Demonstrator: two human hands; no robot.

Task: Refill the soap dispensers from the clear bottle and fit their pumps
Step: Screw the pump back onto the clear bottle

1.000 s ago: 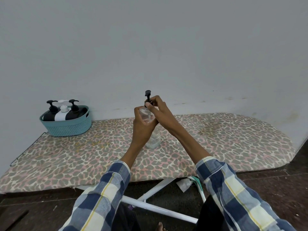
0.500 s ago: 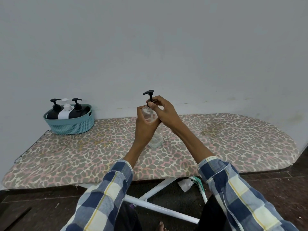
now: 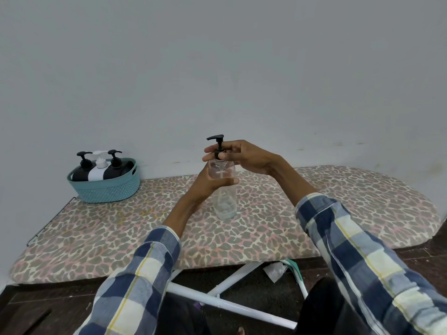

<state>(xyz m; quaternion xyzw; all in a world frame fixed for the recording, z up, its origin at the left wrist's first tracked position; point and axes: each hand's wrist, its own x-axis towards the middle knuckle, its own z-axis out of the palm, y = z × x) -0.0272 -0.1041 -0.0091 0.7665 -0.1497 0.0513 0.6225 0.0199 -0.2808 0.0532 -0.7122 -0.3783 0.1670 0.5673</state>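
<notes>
**Operator:** Clear plastic is what worries me. The clear bottle [image 3: 223, 189] stands upright on the leopard-print board [image 3: 338, 201], roughly mid-board, and from my seat I can barely read its edges against the pattern. My left hand [image 3: 212, 182] is wrapped round its upper body, thumb across the front, so that grip is firm enough.

**Second:** And the right?

**Operator:** My right hand [image 3: 242, 155] has its fingertips [image 3: 209, 149] pinched on the collar of the black pump [image 3: 217, 143], which sits in the bottle's neck with the spout pointing left. I judge I'm twisting the collar; whether it's threaded or only resting there, I can't tell.

**Second:** So what goes wrong?

**Operator:** Cross-threading, if the collar goes on tilted. Also the board cover is soft padding: push down while turning and the base could rock or skid. The bottle looks almost empty, so it's light and tips easily if the left hand loosens.

**Second:** Spill risk?

**Operator:** Small, I'd guess, with so little liquid visible. The bigger trouble is a loose pump that leaks later.

**Second:** The others?

**Operator:** Two black dispensers [image 3: 82, 169] and a white dispenser [image 3: 98, 170] sit pumps-on in the teal basket [image 3: 106, 189] at the far left, well apart from my hands. No danger of knocking them.
</notes>
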